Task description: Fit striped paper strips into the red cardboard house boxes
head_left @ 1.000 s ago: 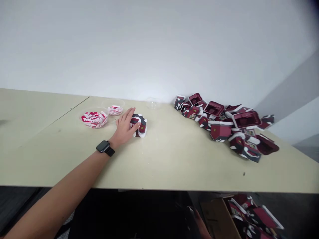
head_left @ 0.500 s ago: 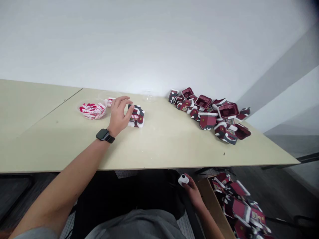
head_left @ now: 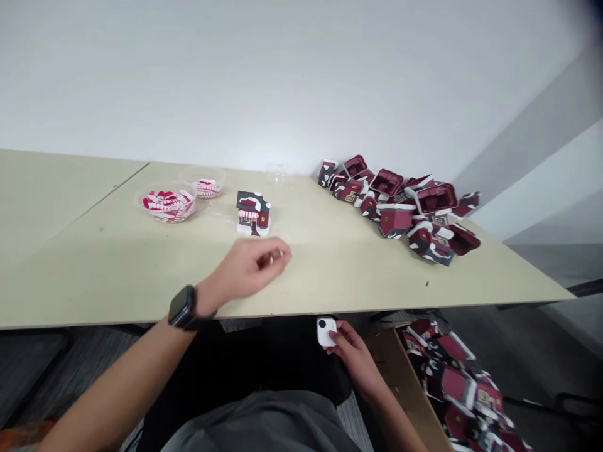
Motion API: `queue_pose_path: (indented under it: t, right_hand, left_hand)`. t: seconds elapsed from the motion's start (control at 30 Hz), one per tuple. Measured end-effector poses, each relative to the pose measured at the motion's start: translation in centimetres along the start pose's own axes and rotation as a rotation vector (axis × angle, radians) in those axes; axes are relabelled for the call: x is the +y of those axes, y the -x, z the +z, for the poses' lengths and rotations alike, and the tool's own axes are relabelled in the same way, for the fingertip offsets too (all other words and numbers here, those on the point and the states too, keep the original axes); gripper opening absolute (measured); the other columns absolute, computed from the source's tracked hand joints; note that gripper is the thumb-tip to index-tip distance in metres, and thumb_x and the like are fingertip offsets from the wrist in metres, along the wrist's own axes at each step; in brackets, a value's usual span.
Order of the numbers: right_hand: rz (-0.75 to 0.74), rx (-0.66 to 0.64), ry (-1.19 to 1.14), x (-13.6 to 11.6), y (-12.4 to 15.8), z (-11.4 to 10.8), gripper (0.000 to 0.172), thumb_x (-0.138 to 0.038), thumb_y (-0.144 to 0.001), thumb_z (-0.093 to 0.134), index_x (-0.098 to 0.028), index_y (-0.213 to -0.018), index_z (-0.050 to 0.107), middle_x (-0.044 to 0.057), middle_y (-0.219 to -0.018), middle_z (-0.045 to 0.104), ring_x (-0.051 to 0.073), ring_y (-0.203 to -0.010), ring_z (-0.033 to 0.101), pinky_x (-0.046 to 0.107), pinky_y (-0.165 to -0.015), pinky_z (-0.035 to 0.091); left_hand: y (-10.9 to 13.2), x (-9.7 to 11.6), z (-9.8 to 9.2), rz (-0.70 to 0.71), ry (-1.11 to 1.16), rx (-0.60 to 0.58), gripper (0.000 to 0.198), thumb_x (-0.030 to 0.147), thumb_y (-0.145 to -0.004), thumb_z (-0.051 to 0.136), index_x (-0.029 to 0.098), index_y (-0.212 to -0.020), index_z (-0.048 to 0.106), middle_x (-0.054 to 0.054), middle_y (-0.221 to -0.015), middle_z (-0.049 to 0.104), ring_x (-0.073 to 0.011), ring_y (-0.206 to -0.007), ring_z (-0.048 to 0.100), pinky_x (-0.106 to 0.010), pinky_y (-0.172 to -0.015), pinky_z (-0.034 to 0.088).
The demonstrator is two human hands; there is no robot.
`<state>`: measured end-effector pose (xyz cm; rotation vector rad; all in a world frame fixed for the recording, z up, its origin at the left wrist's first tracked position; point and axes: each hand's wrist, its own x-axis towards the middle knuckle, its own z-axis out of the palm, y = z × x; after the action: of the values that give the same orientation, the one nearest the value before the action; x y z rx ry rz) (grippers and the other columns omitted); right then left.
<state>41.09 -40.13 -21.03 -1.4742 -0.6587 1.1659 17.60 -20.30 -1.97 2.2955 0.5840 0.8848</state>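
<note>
My left hand [head_left: 249, 267], with a black watch [head_left: 183, 306] on the wrist, hovers over the table's front half. Its fingers curl towards the thumb, and nothing shows in them. Just beyond it stands a small toy house [head_left: 254, 215] with dark red walls, a dark roof, white snow edging and a red-and-white striped awning. Below the table edge, my right hand [head_left: 352, 353] grips a small white device [head_left: 326, 332] with a round black spot, its thumb lying on the face.
Two clear bowls [head_left: 141, 199] [head_left: 186, 175] hold red-and-white striped pieces. A clear lid-like piece [head_left: 279, 176] lies near the wall. Several similar houses are heaped [head_left: 396, 220] at the right of the table [head_left: 330, 276]. More fill a cardboard box [head_left: 400, 389] on the floor.
My left hand has left the toy house and come back towards me and to the right, its fingers curling. My right hand has moved left and up with the white device.
</note>
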Motion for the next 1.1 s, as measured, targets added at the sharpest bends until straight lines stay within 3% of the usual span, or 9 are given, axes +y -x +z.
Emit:
queue_pose_path:
  t: [0.1,0.17,0.2,0.23,0.33,0.47,0.73,0.87,1.1]
  right_hand:
    - [0.028,-0.118,-0.025,-0.2,0.3,1.7,0.041,-0.059,-0.077,0.085,-0.022,-0.090,0.072,0.003,-0.087,0.068,0.020,-0.078,0.064,0.033,-0.072,0.056]
    - [0.041,-0.197,-0.006,0.0,0.3,2.7,0.042,-0.060,-0.078,0.085,-0.021,-0.093,0.075,0.004,-0.090,0.070,0.022,-0.082,0.065,0.033,-0.073,0.056]
    - [0.043,-0.233,0.013,0.1,0.2,3.2,0.043,-0.060,-0.079,0.084,-0.021,-0.095,0.077,0.005,-0.092,0.072,0.023,-0.084,0.066,0.034,-0.074,0.056]
    - [0.035,-0.266,0.038,0.2,0.2,3.8,0.043,-0.060,-0.079,0.084,-0.021,-0.097,0.078,0.006,-0.094,0.074,0.024,-0.086,0.067,0.035,-0.076,0.057]
    - [-0.032,-0.363,0.128,0.5,-0.1,5.8,0.037,-0.054,-0.082,0.083,-0.021,-0.099,0.081,0.006,-0.097,0.078,0.025,-0.090,0.069,0.037,-0.085,0.056]
    - [-0.123,-0.393,0.298,0.9,-1.0,7.9,0.024,-0.040,-0.085,0.077,-0.022,-0.100,0.083,0.005,-0.095,0.079,0.024,-0.086,0.069,0.036,-0.082,0.053]
    - [-0.017,-0.402,0.248,2.5,-3.0,8.7,0.043,-0.060,-0.086,0.074,-0.022,-0.104,0.082,0.008,-0.103,0.081,0.027,-0.095,0.072,0.042,-0.091,0.056]
    - [0.089,-0.337,0.125,3.5,-3.1,8.8,0.060,-0.075,-0.077,0.079,-0.022,-0.106,0.078,0.007,-0.102,0.078,0.027,-0.094,0.072,0.040,-0.083,0.059]
    - [0.155,-0.269,-0.008,4.4,-3.3,9.3,0.058,-0.070,-0.070,0.087,-0.020,-0.099,0.080,0.006,-0.097,0.076,0.024,-0.091,0.069,0.035,-0.078,0.059]
  left_hand:
    - [4.3,1.7,0.6,-0.241,0.261,-0.460,0.036,0.046,-0.101,0.056,0.018,-0.083,0.068,0.001,-0.064,0.059,-0.0105,-0.057,0.051,-0.024,-0.055,0.038]
    - [7.3,1.0,1.5,-0.388,0.326,-0.753,0.037,0.050,-0.100,0.057,0.018,-0.084,0.069,0.001,-0.066,0.061,-0.0108,-0.056,0.052,-0.024,-0.054,0.038]
    - [8.7,0.2,2.3,-0.447,0.318,-0.833,0.035,0.050,-0.098,0.059,0.019,-0.086,0.070,0.001,-0.066,0.062,-0.0114,-0.055,0.053,-0.024,-0.054,0.038]
    - [10.1,-0.9,3.3,-0.478,0.284,-0.831,0.032,0.049,-0.096,0.062,0.019,-0.088,0.070,0.001,-0.069,0.065,-0.0123,-0.058,0.054,-0.024,-0.055,0.038]
    - [13.4,-4.4,6.9,-0.528,0.235,-0.556,0.035,0.046,-0.092,0.068,0.021,-0.116,0.068,-0.004,-0.099,0.073,-0.0173,-0.081,0.062,-0.027,-0.071,0.045]
    - [15.7,-7.8,10.4,-0.570,0.370,-0.413,0.037,0.055,-0.096,0.063,0.017,-0.095,0.066,-0.002,-0.085,0.065,-0.0160,-0.079,0.056,-0.027,-0.072,0.042]
    - [18.3,-10.8,12.3,-0.574,0.731,-0.393,0.042,0.056,-0.091,0.073,0.016,-0.096,0.063,-0.002,-0.091,0.065,-0.0156,-0.084,0.056,-0.029,-0.081,0.045]
    - [19.1,-11.8,14.0,-0.597,0.774,-0.307,0.042,0.056,-0.091,0.073,0.016,-0.096,0.062,-0.003,-0.093,0.065,-0.0163,-0.086,0.057,-0.030,-0.081,0.045]
    - [19.6,-12.5,14.8,-0.637,0.784,-0.188,0.042,0.055,-0.089,0.075,0.015,-0.097,0.063,-0.003,-0.095,0.065,-0.0166,-0.088,0.059,-0.030,-0.084,0.046]
